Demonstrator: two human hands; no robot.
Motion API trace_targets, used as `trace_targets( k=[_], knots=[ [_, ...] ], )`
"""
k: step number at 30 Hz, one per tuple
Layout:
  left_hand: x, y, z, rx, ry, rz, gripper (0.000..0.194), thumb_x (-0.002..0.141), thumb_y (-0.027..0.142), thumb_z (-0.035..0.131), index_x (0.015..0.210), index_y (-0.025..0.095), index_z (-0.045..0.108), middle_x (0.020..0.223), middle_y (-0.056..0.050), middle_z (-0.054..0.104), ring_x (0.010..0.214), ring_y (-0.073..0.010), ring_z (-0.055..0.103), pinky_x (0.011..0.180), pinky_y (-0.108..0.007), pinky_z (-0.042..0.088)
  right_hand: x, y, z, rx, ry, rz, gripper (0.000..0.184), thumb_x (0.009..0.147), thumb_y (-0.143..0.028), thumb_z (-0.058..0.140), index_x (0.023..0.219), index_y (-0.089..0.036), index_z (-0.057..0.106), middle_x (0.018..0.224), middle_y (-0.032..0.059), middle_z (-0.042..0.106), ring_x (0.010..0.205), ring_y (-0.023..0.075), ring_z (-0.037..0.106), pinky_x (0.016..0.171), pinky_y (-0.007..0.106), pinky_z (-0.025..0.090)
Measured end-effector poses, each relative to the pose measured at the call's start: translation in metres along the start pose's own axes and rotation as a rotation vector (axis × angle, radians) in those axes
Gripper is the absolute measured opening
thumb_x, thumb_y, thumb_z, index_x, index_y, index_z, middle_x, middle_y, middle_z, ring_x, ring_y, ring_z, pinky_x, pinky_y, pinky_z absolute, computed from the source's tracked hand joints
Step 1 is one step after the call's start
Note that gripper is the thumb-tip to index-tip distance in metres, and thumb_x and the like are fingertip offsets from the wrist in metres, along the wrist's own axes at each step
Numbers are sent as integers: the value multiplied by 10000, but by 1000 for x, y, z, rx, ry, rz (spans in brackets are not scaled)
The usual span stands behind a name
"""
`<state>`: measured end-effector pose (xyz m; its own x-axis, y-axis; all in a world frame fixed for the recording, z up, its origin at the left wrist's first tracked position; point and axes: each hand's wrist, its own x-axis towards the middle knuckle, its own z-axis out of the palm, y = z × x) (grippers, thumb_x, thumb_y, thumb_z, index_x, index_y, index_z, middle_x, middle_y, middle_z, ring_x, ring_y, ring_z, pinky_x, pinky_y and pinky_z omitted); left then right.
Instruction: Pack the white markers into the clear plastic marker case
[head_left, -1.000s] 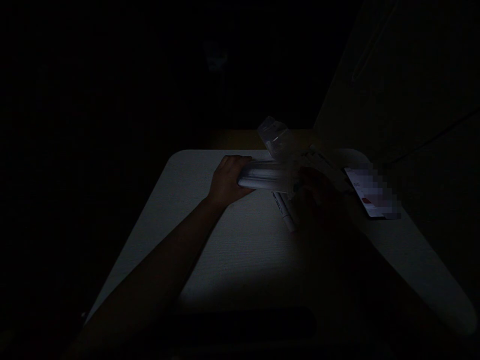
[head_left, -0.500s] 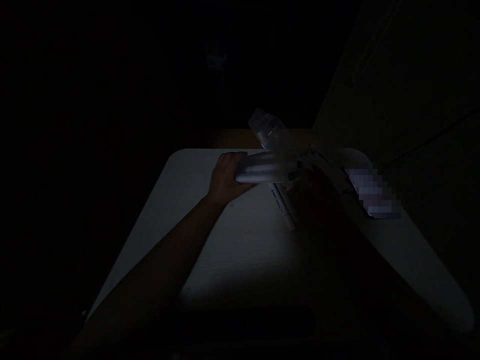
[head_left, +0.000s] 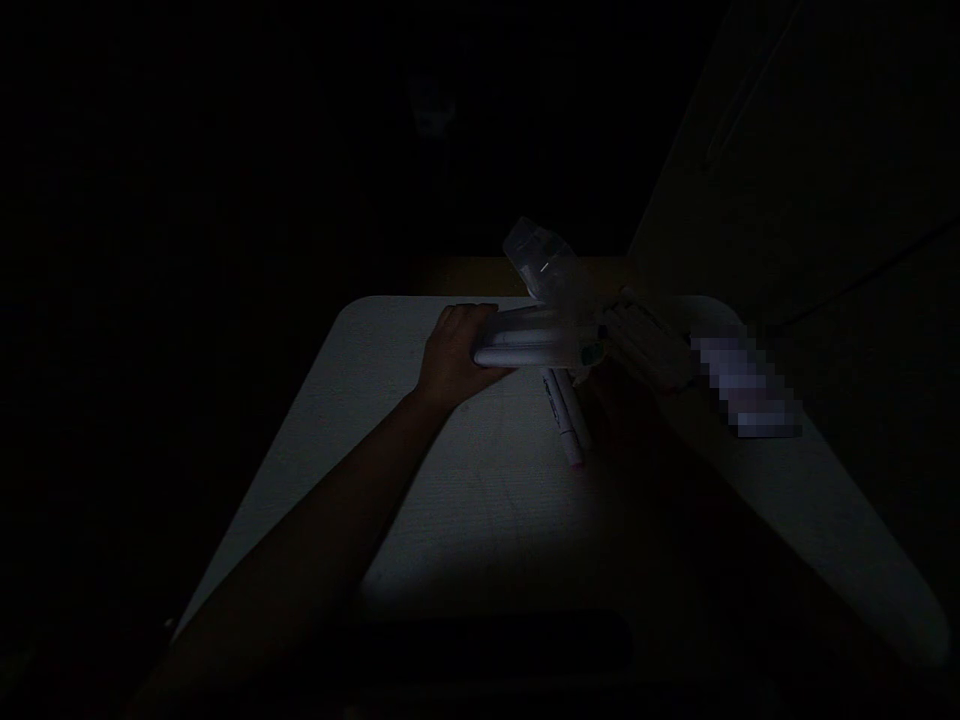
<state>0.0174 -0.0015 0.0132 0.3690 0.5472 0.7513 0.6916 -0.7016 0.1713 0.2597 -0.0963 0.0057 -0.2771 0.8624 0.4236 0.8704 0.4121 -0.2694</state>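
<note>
Dark room, exact kind unclear, pale rounded tabletop (head_left: 337, 400), glowing phone (head_left: 750, 390)

Left hand (head_left: 457, 355) grips a clear case (head_left: 525, 335) of markers

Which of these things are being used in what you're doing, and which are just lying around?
In use:
- clear case, gripped by the left hand
- pens inside it
- probably the loose pens near the shadowed right hand

Just lying about:
- phone, right side of the table
</note>
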Motion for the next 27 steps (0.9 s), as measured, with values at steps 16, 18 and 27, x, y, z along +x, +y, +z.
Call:
trace_targets(
  k=[16,18,27],
  knots=[
    [0,-1,1,-15,17,15,711,634,656,655,1150,199,482,1046,-91,612,949,-260,552,811,-395,436,4,5,-4,73,-140,-88,306,836,-224,458,1083,-251,637,1131,69,637,1028,203,594,858,378,497],
    [0,-1,1,-29,8,18,718,636,658,650,1157,194,481,1049,-94,610,958,-265,549,820,-402,433,3,4,-5,71,-111,-67,285,839,-245,460,1061,-232,639,1096,73,649,998,199,601,850,377,498],
    [-1,-1,1,11,-29,-22,759,606,712,631,1157,208,491,1060,-93,603,964,-276,545,818,-417,434,0,11,6,68,82,20,225,836,-250,443,958,-215,628,874,103,657,888,244,612,815,427,487]
  ],
)
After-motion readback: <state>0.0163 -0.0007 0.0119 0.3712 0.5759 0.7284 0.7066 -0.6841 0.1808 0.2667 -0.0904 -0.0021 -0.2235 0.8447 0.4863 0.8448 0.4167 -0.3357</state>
